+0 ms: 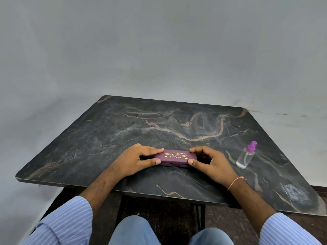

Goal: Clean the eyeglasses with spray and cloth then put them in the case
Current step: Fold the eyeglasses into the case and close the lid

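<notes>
Case: a purple eyeglass case [175, 158] lies shut and flat on the table, near the near edge and about midway across; gold lettering on its lid reads "PRINCE OPTICALS" with "ROURKELA" under it, and the hinge side faces the person.
Eyeglasses: none can be seen; whether they lie inside the shut case cannot be told.
Left hand: the left hand [137, 160] holds the case's left end, fingers curled over the far edge and top, thumb pressed against the near side.
Right hand: the right hand [212, 162] holds the case's right end the same way, fingers bent over the far top corner, thumb tip on the near side; a thin orange thread [234, 183] is tied round this wrist.
Spray bottle: a small clear spray bottle [246, 156] with a purple pump top stands to the right of the right hand, apart from it, with a little clear liquid at the bottom.
Table: a dark marble-patterned table [123, 124] with pale and rust veins carries everything; a whitish patch shows at its near right corner.
Sleeves: blue striped sleeves [70, 220] are rolled back on both forearms, and blue trousers show below the near edge.
Wall: a plain grey wall [159, 50] rises behind the far edge.
</notes>
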A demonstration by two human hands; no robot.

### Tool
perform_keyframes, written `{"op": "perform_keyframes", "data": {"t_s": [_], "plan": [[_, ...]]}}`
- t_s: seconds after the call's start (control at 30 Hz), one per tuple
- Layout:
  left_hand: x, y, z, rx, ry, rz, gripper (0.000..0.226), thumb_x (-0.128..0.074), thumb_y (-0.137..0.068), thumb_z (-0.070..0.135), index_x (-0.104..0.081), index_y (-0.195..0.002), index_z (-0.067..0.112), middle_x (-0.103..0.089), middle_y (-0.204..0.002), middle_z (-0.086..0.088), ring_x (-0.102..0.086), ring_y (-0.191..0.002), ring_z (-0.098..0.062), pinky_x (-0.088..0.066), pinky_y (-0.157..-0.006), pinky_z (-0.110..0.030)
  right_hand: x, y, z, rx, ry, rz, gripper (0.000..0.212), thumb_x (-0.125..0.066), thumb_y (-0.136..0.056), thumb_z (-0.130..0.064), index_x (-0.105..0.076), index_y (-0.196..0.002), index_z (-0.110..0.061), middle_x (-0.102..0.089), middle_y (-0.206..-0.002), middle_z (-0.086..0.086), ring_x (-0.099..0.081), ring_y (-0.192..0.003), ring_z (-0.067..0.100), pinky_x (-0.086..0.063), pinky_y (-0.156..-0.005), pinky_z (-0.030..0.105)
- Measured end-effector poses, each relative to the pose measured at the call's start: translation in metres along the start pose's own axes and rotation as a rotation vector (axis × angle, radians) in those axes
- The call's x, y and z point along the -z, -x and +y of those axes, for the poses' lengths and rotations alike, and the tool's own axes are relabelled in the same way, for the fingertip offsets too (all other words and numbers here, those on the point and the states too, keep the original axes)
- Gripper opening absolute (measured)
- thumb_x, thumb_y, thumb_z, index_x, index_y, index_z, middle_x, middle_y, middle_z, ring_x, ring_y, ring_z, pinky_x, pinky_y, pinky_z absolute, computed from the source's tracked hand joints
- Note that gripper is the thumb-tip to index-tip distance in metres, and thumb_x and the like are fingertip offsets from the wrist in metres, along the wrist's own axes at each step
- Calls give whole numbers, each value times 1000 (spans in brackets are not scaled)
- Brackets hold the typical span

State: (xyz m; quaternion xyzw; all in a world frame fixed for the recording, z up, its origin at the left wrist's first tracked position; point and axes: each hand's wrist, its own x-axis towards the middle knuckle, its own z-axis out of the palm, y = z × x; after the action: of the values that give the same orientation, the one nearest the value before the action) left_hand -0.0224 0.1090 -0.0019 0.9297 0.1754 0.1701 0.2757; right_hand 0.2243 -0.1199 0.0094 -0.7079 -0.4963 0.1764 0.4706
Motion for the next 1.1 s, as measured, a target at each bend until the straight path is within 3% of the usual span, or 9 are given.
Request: {"op": "perform_keyframes", "data": {"t_s": [0.1,0.23,0.47,0.63,0.9,1.1], "plan": [[-1,-6,-6,127,124,22,51,-85,-87,55,-66,-135,61,-76,-106,26,-62,-106,17,-45,-94,-14,0,1,1,3,19,14,39,-91,-82,-33,-78,-119,-32,-78,-117,-17,-72,-112,-1,-54,-108,31],[-4,-12,-6,197,186,-12,57,-92,-83,49,-72,-136,49,-71,-97,49,-68,-102,19,-48,-95,-14,0,0,3,-15,2,23,40,-92,-81,-31,-78,-119,-33,-79,-117,-16,-73,-112,2,-55,-107,34],[-1,-13,-2,227,251,-24,54,-96,-78,47,-72,-124,61,-78,-123,31,-70,-104,14,-52,-104,-21,0,0,4,-15,6,28,42,-93,-81,-30,-77,-119,-30,-78,-118,-14,-72,-112,2,-56,-107,33],[3,-12,2,251,286,-54,63,-99,-76,42,-74,-134,46,-78,-123,29,-71,-117,11,-49,-113,-22,0,0,4,-13,25,29,42,-93,-79,-34,-77,-117,-33,-78,-117,-14,-71,-112,2,-56,-106,31],[7,-15,8,273,267,-73,65,-100,-75,35,-75,-134,43,-78,-120,30,-70,-111,17,-47,-101,-9,1,1,1,-11,99,13,44,-94,-78,-32,-76,-118,-33,-75,-119,-18,-68,-114,-4,-52,-105,20],[0,-10,11,261,217,-19,63,-94,-80,48,-71,-139,48,-76,-128,30,-66,-109,20,-51,-104,-20,-1,4,4,-17,120,63,41,-90,-83,-35,-75,-121,-32,-74,-120,-20,-69,-112,-6,-53,-104,20]]}}
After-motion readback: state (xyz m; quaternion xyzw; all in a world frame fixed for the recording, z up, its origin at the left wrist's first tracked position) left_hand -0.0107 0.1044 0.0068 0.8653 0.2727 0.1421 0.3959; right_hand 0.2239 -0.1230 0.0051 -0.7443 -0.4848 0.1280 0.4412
